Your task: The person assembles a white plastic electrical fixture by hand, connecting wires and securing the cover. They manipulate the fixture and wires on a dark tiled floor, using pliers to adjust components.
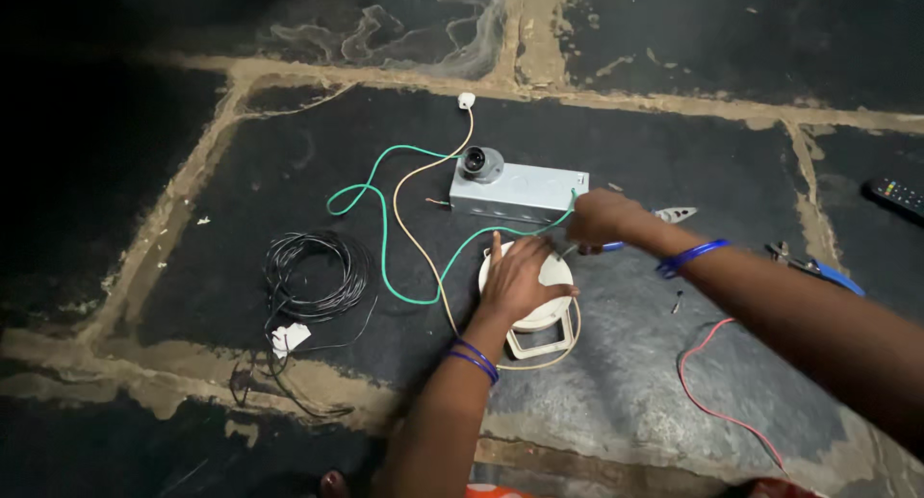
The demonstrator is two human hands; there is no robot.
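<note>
My left hand [517, 279] lies flat, fingers spread, on a round white fitting [551, 315] with a square base on the dark stone floor. My right hand [599, 219] grips a blue-handled screwdriver [610, 247] whose tip points at the fitting's upper edge. Just beyond stands a grey metal box [525, 190] with a round lamp holder [479, 163] on its left end. A green wire [385, 238] and a cream wire [414, 243] loop from the box toward the fitting. Both wrists wear blue bangles.
A coil of black cable [313, 277] lies to the left with a white tag. A red wire [712, 383] trails at the lower right. Blue-handled pliers [818, 267], a small metal tool [674, 213] and a remote control [895, 198] lie at the right.
</note>
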